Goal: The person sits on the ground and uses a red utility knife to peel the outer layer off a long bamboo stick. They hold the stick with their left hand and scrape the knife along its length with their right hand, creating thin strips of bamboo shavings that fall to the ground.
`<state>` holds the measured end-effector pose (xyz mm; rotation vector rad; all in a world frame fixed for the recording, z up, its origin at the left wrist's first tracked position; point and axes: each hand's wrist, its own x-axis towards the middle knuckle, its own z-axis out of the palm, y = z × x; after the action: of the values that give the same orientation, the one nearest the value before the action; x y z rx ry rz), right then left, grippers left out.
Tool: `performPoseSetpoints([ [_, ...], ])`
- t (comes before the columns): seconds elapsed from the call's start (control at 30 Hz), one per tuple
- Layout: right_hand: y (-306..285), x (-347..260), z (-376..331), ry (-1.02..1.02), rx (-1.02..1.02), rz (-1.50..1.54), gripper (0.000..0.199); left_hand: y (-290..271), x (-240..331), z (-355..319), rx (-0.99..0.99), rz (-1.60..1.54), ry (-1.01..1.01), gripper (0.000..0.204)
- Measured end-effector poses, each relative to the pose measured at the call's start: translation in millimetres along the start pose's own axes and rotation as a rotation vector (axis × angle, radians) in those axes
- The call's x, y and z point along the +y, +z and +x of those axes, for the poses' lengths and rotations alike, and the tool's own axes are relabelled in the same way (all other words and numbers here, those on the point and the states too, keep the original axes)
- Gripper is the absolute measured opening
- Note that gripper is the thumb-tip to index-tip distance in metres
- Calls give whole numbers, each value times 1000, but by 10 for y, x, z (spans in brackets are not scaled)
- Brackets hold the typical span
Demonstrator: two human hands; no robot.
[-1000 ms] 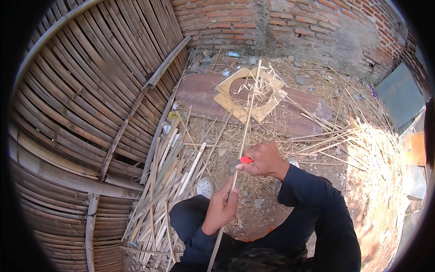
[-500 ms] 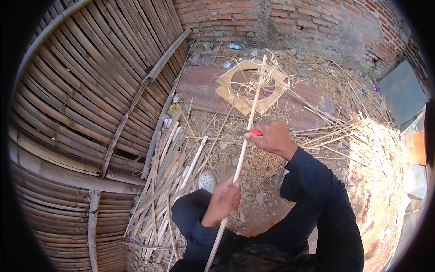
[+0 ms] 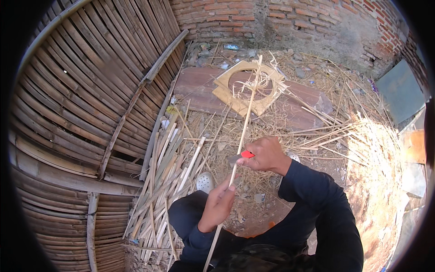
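A long, thin bamboo strip (image 3: 247, 119) slants from my lap up to the far side, its far end over a tan board with a round hole (image 3: 222, 86). My left hand (image 3: 218, 205) is closed around the strip's near part. Further along, my right hand (image 3: 265, 155) grips a red-handled knife (image 3: 242, 156), with the blade lying across the strip. The thumb of that hand presses by the strip just below the blade. Pale curled shavings (image 3: 258, 84) cling round the strip's far part, above the board's hole.
Many split bamboo strips (image 3: 158, 181) lie piled at the left, beside a bamboo slat wall (image 3: 81, 90). A brown plank (image 3: 195, 86) lies under the holed board. Straw-like shavings cover the ground. A brick wall (image 3: 308, 27) closes the far side; a grey-green panel (image 3: 401, 93) leans at right.
My right hand has drawn the knife along the strip toward me, closer to my left hand. My left hand stays near its former place on the strip.
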<state>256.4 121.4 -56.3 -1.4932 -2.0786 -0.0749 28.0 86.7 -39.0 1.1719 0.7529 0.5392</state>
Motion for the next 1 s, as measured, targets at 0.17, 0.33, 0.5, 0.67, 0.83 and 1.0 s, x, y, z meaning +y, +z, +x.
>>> performPoseSetpoints([
  [0.17, 20, 115, 100, 9, 59, -94, 59, 34, -21, 49, 48, -35, 20, 42],
  [0.33, -123, 700, 328, 301, 134, -180, 59, 88, 37, -4, -21, -15, -85, 42],
  [0.5, 6, 28, 29, 0, 43, -47, 58, 44, -50, 14, 37, 28, 71, 41],
  [0.67, -3, 458, 161, 182, 39, -137, 57, 34, -52, -11, 50, 53, 24, 43],
  [0.83, 16, 113, 95, 59, 38, -78, 57, -14, -55, -27, 39, 35, 82, 42],
  [1.0, -27, 522, 177, 215, 70, -171, 56, 63, -16, -2, 30, 21, 62, 42],
])
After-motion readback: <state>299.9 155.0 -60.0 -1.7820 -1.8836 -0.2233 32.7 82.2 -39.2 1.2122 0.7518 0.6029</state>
